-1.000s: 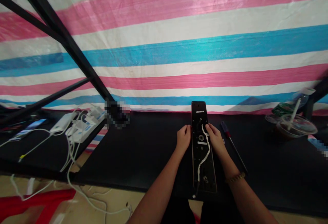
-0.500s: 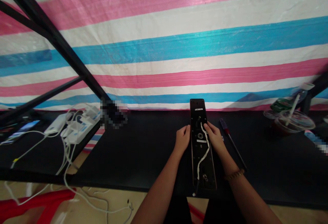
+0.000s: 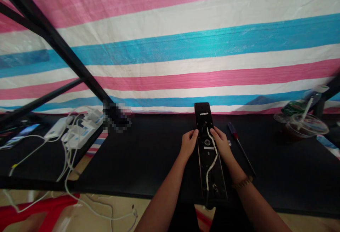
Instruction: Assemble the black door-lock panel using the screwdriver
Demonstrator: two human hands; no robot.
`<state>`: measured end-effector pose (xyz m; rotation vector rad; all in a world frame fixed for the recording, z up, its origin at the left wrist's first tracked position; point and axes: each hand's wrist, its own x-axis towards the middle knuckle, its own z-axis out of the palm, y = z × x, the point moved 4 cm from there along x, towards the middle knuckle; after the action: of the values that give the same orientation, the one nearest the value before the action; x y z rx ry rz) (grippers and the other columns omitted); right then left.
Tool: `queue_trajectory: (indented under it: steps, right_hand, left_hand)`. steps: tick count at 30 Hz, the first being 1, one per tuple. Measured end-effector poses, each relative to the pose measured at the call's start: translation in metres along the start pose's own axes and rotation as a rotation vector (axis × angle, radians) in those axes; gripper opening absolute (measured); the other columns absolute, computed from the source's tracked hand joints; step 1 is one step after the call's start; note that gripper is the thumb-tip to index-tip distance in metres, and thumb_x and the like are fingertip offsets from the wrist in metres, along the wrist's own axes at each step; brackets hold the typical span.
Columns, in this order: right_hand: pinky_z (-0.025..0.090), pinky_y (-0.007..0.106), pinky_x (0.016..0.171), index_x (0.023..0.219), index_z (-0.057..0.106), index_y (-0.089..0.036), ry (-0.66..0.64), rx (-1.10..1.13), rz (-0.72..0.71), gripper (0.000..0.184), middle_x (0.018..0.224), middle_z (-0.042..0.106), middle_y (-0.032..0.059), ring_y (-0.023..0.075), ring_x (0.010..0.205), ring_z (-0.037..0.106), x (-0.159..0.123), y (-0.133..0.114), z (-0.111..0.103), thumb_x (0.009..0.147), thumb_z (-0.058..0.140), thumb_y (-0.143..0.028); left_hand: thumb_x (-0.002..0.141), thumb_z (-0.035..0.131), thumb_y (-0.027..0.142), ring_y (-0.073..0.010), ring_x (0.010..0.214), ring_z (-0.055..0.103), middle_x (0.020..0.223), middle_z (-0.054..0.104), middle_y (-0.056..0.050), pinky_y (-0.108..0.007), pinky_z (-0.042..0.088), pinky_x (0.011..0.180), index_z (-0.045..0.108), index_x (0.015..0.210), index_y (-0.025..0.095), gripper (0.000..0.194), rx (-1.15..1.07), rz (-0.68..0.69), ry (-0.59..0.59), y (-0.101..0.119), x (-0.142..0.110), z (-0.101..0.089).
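Between my two hands is a long black electronic panel [image 3: 211,166], its screw-studded back facing up. A white wrapped cable [image 3: 214,159] runs along it from near the upper middle and hangs over the near end. My left hand [image 3: 189,143] grips the panel's left edge, thumb on top. My right hand [image 3: 221,140] holds the opposite edge, its thumb close to the cable's upper end. The fingers beneath the panel are hidden. To the right of my right hand lies a screwdriver [image 3: 240,146] with a dark and red handle.
A plastic cup [image 3: 305,126] with dark drink and a straw stands at the right, beside a bottle [image 3: 293,108]. On the left are white power strips [image 3: 82,133], tangled cables and a phone [image 3: 22,136]. Striped sheeting [image 3: 170,55] hangs behind the black table [image 3: 138,161].
The panel has tilted slightly, its far end shifting left and its near end right. The cable's loose end has moved a little right. Both hands keep their hold.
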<state>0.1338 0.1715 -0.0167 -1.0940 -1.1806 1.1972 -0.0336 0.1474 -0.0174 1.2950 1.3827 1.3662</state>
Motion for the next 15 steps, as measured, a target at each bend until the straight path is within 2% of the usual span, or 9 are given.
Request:
queue_trajectory:
  steps: [6,15]
  right_hand:
    - [0.050,0.048,0.102,0.112,0.077,-0.015,0.038,-0.013,0.002,0.064,0.116,0.076,0.0119,0.0354,0.111,0.068,-0.0027,0.0010,-0.0013,0.075,0.072,-0.067]
    - [0.050,0.049,0.101,0.116,0.076,-0.014,0.050,-0.055,-0.009,0.063,0.118,0.075,0.0123,0.0364,0.114,0.067,-0.0058,-0.0010,0.0020,0.079,0.067,-0.064]
  left_hand:
    - [0.090,0.050,0.056,-0.0155,0.065,0.051,0.065,0.058,0.000,-0.027,0.041,0.064,0.067,0.070,0.014,0.050,-0.003,-0.014,-0.026,0.0012,-0.0022,0.0018]
    - [0.090,0.048,0.061,-0.0113,0.059,0.037,0.057,0.041,0.003,-0.025,0.031,0.056,0.047,0.056,0.018,0.054,0.006,-0.036,-0.030,-0.0002,-0.0040,0.0009]
